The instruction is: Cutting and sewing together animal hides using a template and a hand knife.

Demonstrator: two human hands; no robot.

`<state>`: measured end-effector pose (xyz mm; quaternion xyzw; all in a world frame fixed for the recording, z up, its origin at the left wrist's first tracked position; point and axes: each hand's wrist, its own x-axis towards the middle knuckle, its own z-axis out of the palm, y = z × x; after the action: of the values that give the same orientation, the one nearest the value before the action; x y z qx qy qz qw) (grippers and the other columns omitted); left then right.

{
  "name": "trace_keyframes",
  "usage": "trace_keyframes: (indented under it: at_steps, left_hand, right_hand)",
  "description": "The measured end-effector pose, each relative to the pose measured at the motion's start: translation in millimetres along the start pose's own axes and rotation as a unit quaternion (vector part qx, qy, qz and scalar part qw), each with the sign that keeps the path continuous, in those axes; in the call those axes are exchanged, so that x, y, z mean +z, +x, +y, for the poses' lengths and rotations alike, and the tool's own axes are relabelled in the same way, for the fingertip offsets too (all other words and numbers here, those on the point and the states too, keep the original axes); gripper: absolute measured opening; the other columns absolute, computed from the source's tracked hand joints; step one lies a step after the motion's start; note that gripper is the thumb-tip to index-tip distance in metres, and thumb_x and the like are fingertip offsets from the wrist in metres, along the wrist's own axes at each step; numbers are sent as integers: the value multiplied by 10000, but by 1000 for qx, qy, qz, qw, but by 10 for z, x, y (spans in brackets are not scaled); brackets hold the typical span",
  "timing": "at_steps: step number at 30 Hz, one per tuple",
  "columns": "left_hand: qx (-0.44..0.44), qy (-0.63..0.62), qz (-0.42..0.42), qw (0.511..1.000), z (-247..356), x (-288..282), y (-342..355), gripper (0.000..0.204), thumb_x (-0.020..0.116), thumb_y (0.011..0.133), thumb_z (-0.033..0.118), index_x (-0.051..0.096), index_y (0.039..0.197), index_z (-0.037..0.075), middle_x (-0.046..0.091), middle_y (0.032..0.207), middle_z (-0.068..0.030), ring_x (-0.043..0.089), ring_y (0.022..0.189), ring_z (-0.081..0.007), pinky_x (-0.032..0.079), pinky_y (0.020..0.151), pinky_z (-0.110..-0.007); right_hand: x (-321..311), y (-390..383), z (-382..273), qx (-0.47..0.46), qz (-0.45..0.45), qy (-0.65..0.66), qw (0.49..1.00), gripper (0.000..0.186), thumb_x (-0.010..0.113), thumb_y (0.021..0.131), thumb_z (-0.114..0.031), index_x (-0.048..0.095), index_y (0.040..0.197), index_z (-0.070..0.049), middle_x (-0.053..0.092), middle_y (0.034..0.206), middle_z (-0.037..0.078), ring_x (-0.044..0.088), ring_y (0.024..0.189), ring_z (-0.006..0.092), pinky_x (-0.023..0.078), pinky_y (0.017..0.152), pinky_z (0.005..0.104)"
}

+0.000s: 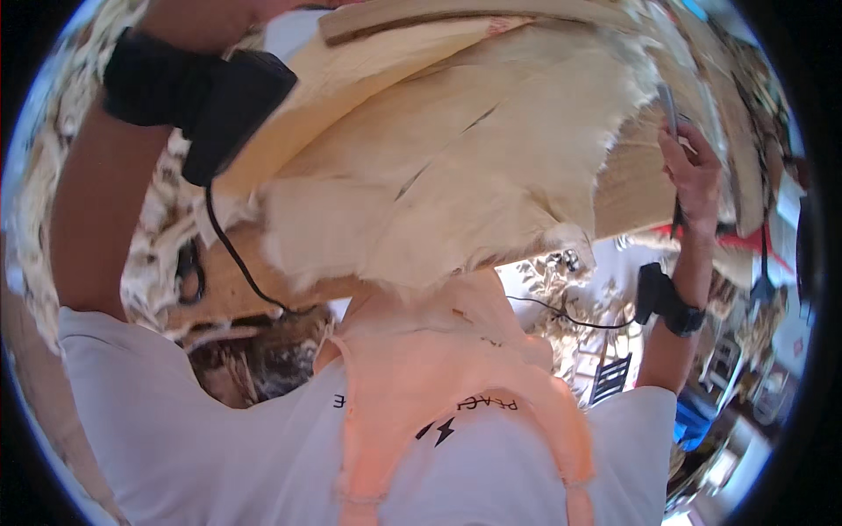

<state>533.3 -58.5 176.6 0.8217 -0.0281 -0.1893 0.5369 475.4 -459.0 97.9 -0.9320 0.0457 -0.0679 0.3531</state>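
A pale hide (pixel 491 158) with ragged furry edges and narrow dark streaks lies across a wooden board (pixel 631 202). A smoother yellowish layer (pixel 324 88) shows along its left side, below a long wooden strip (pixel 412 22). My left hand (pixel 206 22) is at the upper edge, beside the yellowish layer, its fingers mostly out of sight. My right hand (pixel 693 171) is closed on a thin grey metal tool (pixel 669 110) just off the hide's right edge. Both wrists carry black strapped devices with cables.
Fluffy pale scraps (pixel 35 202) are heaped at the left, near a dark looped object (pixel 190 272). Below the board at right are more scraps (pixel 553 280), a dark slatted object (pixel 611 377) and a blue object (pixel 691 421). My peach apron (pixel 395 368) hangs below the board.
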Motion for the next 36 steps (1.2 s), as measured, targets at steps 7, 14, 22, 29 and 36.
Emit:
trace_keyframes:
  at_steps: [7,14,22,29,36]
  left_hand:
    - [57,21,-158,985,-518,513,544,209,566,851,169,622,974,11,599,772,10,525,648,-56,414,574,-180]
    - [87,149,-180,968,-449,910,703,185,561,826,123,618,944,-8,601,728,-23,595,637,-88,447,536,-215]
    - [113,143,-168,969,-722,1171,1113,175,591,767,116,660,824,-35,625,597,-80,606,504,-138,462,487,-259]
    - [141,183,-176,957,-807,1200,1182,197,618,723,156,679,806,-12,616,566,-98,605,516,-173,465,526,-292]
    - [185,274,-152,931,-771,1250,1145,200,608,721,166,682,824,11,634,676,-177,635,664,-291,497,662,-368]
  right_hand:
    - [82,-203,-528,9,-75,600,796,303,564,858,-281,580,1004,-16,517,645,-1,396,509,60,323,478,208]
    - [971,-107,-903,123,27,735,666,204,498,825,-273,607,926,-134,625,946,62,586,880,223,427,684,384]
    - [1686,18,-845,156,211,281,923,264,446,813,-215,615,942,-59,630,857,171,605,825,316,470,731,403]
    - [1834,-56,-772,132,220,219,941,246,438,803,-200,614,889,-51,622,797,194,597,783,377,462,726,419]
    - [1900,-67,-580,-68,183,-85,977,177,469,799,-135,599,865,-35,615,895,113,604,723,332,484,680,427]
